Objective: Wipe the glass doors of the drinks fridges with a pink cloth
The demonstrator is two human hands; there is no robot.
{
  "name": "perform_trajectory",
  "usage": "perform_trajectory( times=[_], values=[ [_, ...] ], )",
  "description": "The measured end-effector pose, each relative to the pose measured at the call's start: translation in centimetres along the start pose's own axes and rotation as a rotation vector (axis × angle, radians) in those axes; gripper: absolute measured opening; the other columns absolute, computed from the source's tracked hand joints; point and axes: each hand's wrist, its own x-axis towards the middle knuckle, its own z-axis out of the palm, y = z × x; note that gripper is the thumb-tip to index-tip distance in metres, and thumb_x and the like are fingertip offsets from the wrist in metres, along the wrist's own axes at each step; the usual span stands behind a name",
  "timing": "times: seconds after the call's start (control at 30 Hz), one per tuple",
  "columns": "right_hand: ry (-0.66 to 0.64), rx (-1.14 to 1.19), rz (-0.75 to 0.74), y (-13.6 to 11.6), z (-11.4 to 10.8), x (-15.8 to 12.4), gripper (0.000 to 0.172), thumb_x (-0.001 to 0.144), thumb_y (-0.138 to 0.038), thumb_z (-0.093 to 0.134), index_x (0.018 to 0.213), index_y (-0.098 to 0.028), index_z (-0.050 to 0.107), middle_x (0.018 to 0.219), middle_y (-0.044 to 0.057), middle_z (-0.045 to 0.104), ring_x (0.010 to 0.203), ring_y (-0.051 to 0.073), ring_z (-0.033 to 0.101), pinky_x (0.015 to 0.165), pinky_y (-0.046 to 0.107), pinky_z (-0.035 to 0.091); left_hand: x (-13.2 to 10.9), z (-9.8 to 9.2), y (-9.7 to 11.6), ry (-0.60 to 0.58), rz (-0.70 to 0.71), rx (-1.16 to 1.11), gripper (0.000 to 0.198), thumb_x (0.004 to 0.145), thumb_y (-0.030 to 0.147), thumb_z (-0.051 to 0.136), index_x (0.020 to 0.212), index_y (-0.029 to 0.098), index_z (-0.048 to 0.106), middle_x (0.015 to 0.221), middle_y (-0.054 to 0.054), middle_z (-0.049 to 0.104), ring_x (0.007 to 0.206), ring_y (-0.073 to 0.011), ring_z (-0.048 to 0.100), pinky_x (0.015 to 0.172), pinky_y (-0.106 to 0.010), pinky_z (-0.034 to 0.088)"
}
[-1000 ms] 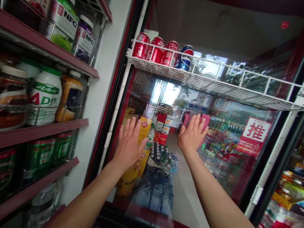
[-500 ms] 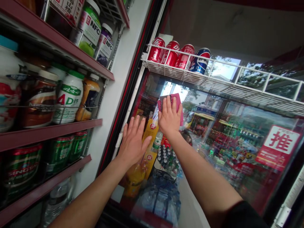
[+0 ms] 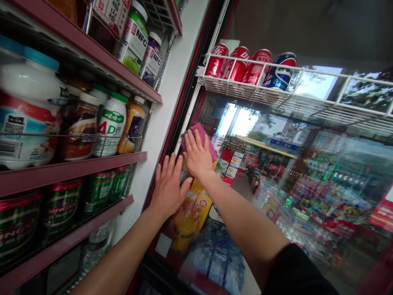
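My right hand presses a pink cloth flat against the inside of the open fridge door's glass, near its left hinge edge. Only the cloth's top and right edge show past my fingers. My left hand lies flat and open on the same glass just below and left of it, fingers stretched upward, holding nothing. The two hands almost touch.
A white wire rack on the door holds red cola cans and a blue Pepsi can above my hands. Fridge shelves at left carry bottled drinks, jars and green cans. Through the glass, stacked goods show.
My right hand has slid the pink cloth leftward across the glass, from the middle to the hinge side. The left hand has stayed flat on the glass. My view has turned right.
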Motion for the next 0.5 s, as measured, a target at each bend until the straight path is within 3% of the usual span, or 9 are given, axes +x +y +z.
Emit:
perform_trajectory(
  times=[0.17,0.27,0.37,0.5],
  values=[
    [-0.068,0.102,-0.025,-2.9,3.3,-3.9,0.070,0.110,-0.023,0.046,0.175,-0.004,0.027,0.185,0.019,0.016,0.175,0.035,0.007,0.140,0.071,0.006,-2.8,0.9,-1.2,-0.016,-0.042,0.017,0.075,0.111,0.052,0.042,0.175,0.015,0.029,0.184,-0.021,0.024,0.173,-0.0406,0.018,0.136,-0.070,0.023],
    [-0.156,0.061,-0.084,-4.0,4.4,-6.1,0.069,0.109,-0.020,0.046,0.174,-0.006,0.029,0.185,0.016,0.017,0.175,0.032,0.007,0.142,0.065,0.009,-4.0,1.3,-1.3,-0.031,-0.071,0.030,0.074,0.111,0.051,0.042,0.174,0.013,0.030,0.183,-0.023,0.026,0.172,-0.0418,0.020,0.135,-0.072,0.024],
    [-0.208,0.030,-0.147,-4.1,4.7,-7.4,0.067,0.111,-0.023,0.047,0.174,-0.008,0.032,0.186,0.013,0.018,0.175,0.029,0.007,0.143,0.059,0.013,-4.7,1.6,-0.9,-0.037,-0.086,0.027,0.074,0.111,0.050,0.042,0.175,0.014,0.029,0.182,-0.023,0.027,0.172,-0.0416,0.021,0.134,-0.072,0.026],
    [-0.165,0.036,-0.119,-2.9,4.1,-9.1,0.065,0.112,-0.024,0.044,0.175,-0.011,0.031,0.186,0.010,0.018,0.175,0.028,0.011,0.143,0.060,0.015,-5.4,2.2,0.3,-0.049,-0.086,0.006,0.074,0.111,0.051,0.042,0.175,0.016,0.028,0.182,-0.022,0.028,0.172,-0.0408,0.022,0.135,-0.071,0.025]
  ],
)
